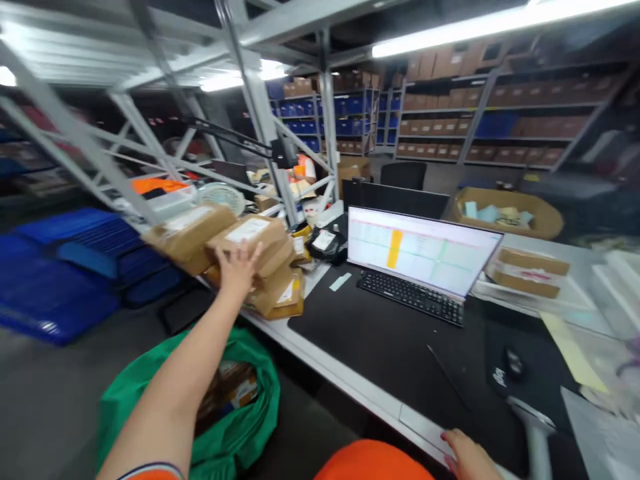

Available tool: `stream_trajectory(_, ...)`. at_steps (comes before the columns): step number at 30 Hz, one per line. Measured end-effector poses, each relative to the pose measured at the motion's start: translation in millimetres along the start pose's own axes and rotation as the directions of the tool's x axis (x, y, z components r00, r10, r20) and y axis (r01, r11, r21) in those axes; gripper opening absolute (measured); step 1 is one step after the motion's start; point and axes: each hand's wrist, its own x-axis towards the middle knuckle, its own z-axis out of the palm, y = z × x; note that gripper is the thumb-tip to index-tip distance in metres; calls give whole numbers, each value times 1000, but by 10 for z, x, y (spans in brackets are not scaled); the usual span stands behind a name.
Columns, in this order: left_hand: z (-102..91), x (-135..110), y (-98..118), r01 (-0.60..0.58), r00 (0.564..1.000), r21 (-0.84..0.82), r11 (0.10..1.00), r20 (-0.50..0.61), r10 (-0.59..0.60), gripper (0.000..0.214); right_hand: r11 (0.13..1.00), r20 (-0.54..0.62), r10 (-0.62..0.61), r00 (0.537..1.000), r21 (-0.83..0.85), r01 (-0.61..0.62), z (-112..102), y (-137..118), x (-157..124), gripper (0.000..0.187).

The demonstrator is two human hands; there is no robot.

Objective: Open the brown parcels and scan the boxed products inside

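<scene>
At the desk's left end: parcels (250, 233), brown with white labels, heaped loosely at the corner, some overhanging the edge. Left hand (236, 265) out at full arm's length, fingers spread wide, palm flat against the front of the heap — touching, not closed round anything. Right hand (467, 457) low at the near edge of the desk (350, 380), only partly in frame, fingers lying flat, nothing in the grip.

Below the outstretched arm, on the floor: green bag (240, 427), mouth open, more brown packets inside. Left of that, blue crates (60, 273), stacked flat.

On the desk, black mat (390, 347). On the mat, keyboard (410, 298) just in front of monitor (423, 252), screen lit with a pale table and one orange column. Mouse (513, 365) at the right of the mat, well apart from both hands. Grey handle (535, 427) near the right hand — kind of tool not clear. Black pouch (325, 243) with a white label between parcels and monitor. Right of the monitor, two flat cartons (530, 270), stacked. Behind the monitor, open box (505, 213) with pale packets inside.

Grey steel frame (260, 120) slanting up over the heap. At the back, shelves (450, 127) of brown boxes and blue bins, blurred. Beyond the frame, a person in orange (303, 168), too small for detail. Orange cloth (370, 467) at the bottom edge, just left of the right hand.
</scene>
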Motion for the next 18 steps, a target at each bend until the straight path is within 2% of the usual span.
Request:
stream_trajectory(2,78,161,7,-37,999,-60,998,-7,37,80,998,-28,26,999,58,-25,-128,104,80,46)
stream_trajectory(5,22,279,43,-83,996,-96,992,-26,81,74,989,-177,46,983,145,-20,-365,313,341,45)
stream_trajectory(7,-107,253,119,-121,990,-138,983,-95,108,74,988,-315,73,946,153,-25,-527,514,595,46)
stream_trajectory(8,-181,208,176,-143,983,-161,976,-134,122,73,988,-393,107,913,146,-53,-608,629,737,47)
stream_trajectory(9,-253,146,247,-157,978,-182,971,-168,127,73,985,-475,156,866,140,-100,-687,748,883,48)
stream_trajectory(10,-319,66,333,-160,974,-203,966,-190,122,72,976,-560,218,800,139,-169,-761,870,1028,50)
stream_trajectory(11,-373,-29,436,-149,974,-221,964,-199,105,71,958,-641,283,713,148,-247,-826,992,1166,52)
stream_trajectory(13,-437,-260,700,-121,976,-285,951,-207,62,70,898,-765,398,507,212,-385,-912,1229,1406,55)
stream_trajectory(15,-431,-537,1047,-145,973,-392,908,-225,58,73,830,-807,492,328,321,-455,-928,1444,1583,57)
stream_trajectory(16,-403,-689,1248,-178,967,-455,873,-243,71,77,799,-801,535,269,377,-468,-912,1539,1648,58)
stream_trajectory(18,-303,-1002,1678,-231,966,-573,786,-233,114,87,743,-765,612,200,469,-478,-854,1693,1741,59)
